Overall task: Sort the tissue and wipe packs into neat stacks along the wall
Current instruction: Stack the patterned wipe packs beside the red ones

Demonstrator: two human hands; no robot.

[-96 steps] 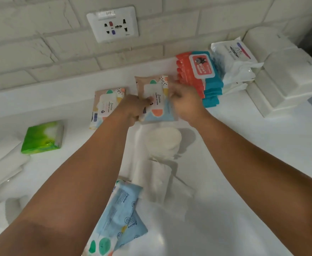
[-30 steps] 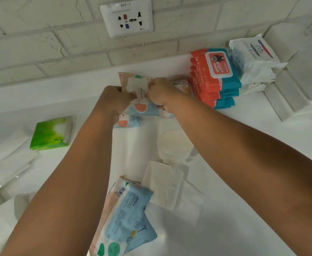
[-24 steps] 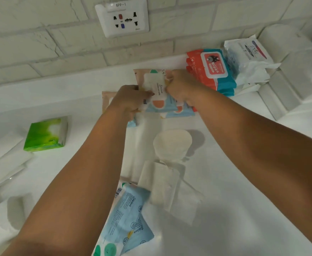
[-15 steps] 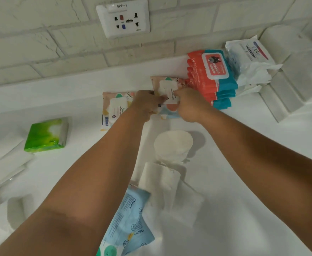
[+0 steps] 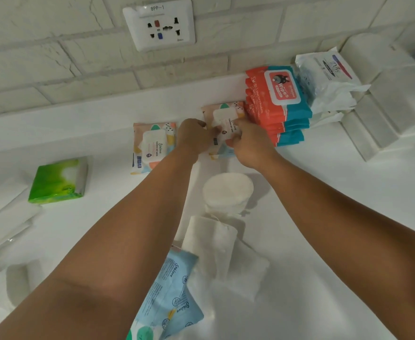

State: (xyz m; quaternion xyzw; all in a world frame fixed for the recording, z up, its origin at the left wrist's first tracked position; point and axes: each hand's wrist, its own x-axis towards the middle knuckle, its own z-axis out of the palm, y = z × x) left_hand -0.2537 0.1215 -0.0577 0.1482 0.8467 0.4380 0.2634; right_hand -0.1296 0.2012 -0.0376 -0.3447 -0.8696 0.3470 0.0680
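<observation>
Patterned wipe pack sits on the white counter, touching the left side of the red-and-teal wipes stack, near the wall. Left hand and right hand both have fingers closed on its near edge. Looks soft, light, slick film: grip by the side edges, not the lid flap. Matching pack lies well left of the stack; green tissue pack further left.
</observation>
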